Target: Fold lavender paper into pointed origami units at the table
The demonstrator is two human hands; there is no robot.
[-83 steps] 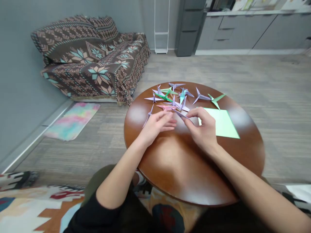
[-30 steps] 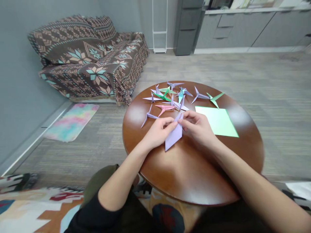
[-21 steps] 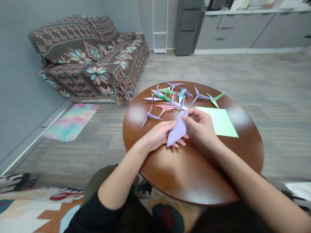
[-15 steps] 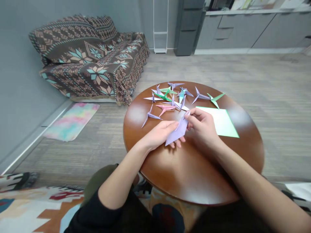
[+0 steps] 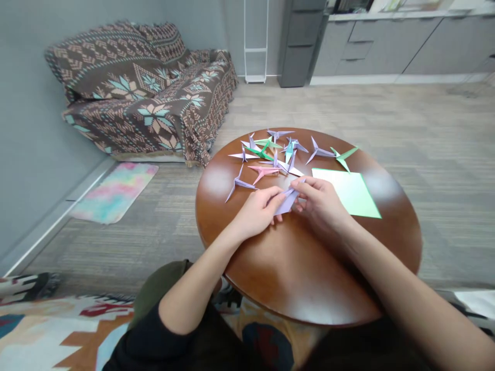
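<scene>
Between my two hands is a folded piece of purple origami paper [image 5: 285, 205], held above the round brown table [image 5: 294, 268]. My left hand [image 5: 260, 208] grips its left side, thumb on top and fingers beneath. The fingertips of my right hand [image 5: 319, 198] pinch its upper right end. Just beyond my hands lie several folded paper cranes: a pink one [image 5: 263, 172], a purple one [image 5: 238, 183] at the left and a green one [image 5: 343, 157] at the right. Green-edged square paper [image 5: 350, 193] lies beside my right hand.
A sofa [image 5: 147, 103] with a patterned cover stands at the back left, with a pastel mat [image 5: 116, 193] on the floor before it. Grey cabinets [image 5: 379, 49] line the back right. The table's near edge [image 5: 301, 320] is close to my lap.
My left hand has turned and closed more over the purple paper, which now lies flatter and shows less of itself. My right hand keeps pinching its far end, slightly lower.
</scene>
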